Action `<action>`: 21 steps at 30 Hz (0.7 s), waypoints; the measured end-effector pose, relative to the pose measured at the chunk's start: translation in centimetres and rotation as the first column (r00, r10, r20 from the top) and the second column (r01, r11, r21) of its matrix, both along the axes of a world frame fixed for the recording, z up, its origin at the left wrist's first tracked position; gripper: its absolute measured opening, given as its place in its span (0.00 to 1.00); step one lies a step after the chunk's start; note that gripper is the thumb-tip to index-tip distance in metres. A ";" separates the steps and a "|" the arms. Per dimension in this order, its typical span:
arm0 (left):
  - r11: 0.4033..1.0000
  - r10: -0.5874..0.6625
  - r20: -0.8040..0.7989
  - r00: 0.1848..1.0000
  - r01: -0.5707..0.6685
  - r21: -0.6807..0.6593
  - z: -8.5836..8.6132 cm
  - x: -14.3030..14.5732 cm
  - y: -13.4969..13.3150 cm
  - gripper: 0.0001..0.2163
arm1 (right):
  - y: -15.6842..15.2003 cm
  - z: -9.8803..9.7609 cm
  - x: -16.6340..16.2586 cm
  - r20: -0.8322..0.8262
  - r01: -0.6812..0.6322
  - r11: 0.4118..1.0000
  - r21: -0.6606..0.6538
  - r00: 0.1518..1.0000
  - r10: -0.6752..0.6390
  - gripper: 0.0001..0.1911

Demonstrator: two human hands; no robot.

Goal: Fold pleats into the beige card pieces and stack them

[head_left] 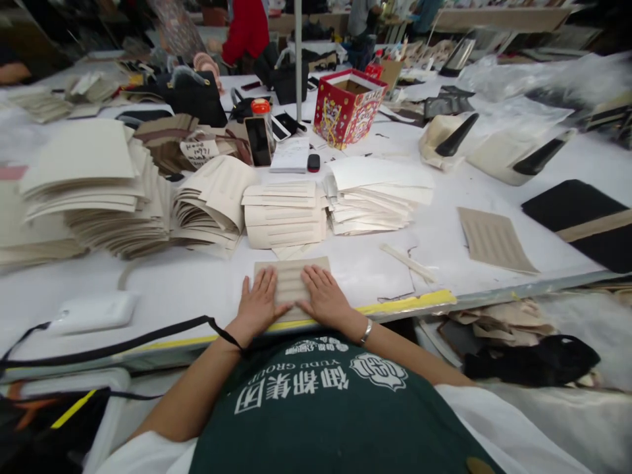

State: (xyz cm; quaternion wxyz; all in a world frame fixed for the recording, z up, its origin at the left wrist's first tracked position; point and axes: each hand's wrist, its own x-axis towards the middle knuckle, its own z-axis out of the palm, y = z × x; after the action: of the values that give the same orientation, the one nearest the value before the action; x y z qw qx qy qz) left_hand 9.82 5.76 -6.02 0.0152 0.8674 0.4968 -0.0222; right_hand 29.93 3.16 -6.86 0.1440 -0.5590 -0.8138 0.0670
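Red box (345, 117) holding cardboard (351, 85), left hand (257, 304), right hand (326, 299) pressing beige panel (291, 276)

Both hands lie flat, palms down, side by side just ahead of the torso. The left hand (259, 299) has its fingers stretched forward and slightly fanned, thumb turned inward toward its partner. The right hand (323, 296) mirrors it, fingers extended and close together, thumb angled toward the left. Neither hand grips anything. The bare left forearm (197, 385) runs in from the lower left, the bare right forearm (415, 359) from the lower right, wrists nearly straight, elbows spread wide.
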 end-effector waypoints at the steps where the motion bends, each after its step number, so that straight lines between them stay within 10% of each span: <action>1: 1.000 -0.027 0.000 1.000 0.027 0.009 0.0 -0.5 -1.4 0.34 | 0.2 -0.2 -0.4 0.007 0.017 1.000 -0.016 1.000 -0.017 0.33; 8: 0.980 -0.182 0.046 0.982 0.178 0.086 0.2 -3.9 -7.2 0.26 | -0.1 0.0 -0.3 0.046 0.045 0.997 -0.060 0.998 -0.042 0.34; 16: 0.991 -0.047 0.128 0.991 0.030 0.131 0.1 0.6 1.7 0.29 | 1.8 -0.1 1.6 0.060 0.166 0.985 -0.049 0.985 -0.164 0.35; 21: 0.993 0.113 0.080 0.990 -0.115 0.030 -0.7 2.1 2.8 0.32 | 3.4 0.4 3.4 0.145 0.179 0.983 -0.027 0.974 -0.174 0.34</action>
State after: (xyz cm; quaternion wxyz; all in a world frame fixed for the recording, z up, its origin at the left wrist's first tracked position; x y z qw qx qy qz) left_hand 11.96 8.58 -6.71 0.0207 0.8379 0.5450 0.0210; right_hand 33.35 6.60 -6.49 0.0800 -0.6352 -0.7676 0.0304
